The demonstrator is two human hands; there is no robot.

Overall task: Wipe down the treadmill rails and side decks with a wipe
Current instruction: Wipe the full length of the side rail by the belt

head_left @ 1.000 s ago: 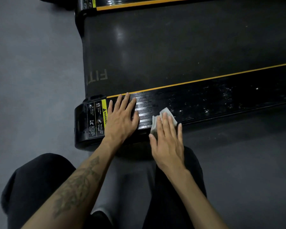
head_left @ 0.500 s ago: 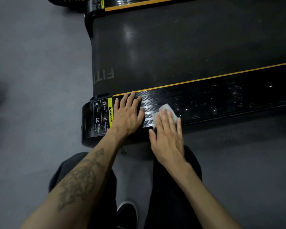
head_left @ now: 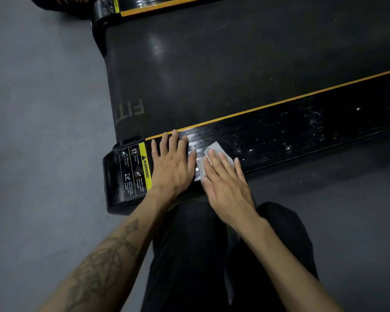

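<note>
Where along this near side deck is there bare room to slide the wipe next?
Bare deck runs right of the right hand and wipe, between the orange stripe and the deck's floor-side edge. Crowded leftward: the left hand lies flat beside the warning label.

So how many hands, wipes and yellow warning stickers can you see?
Hands: 2, the left hand and the right hand
Wipes: 1, the wipe
Yellow warning stickers: 2, near sticker, far sticker
Total: 5
</note>
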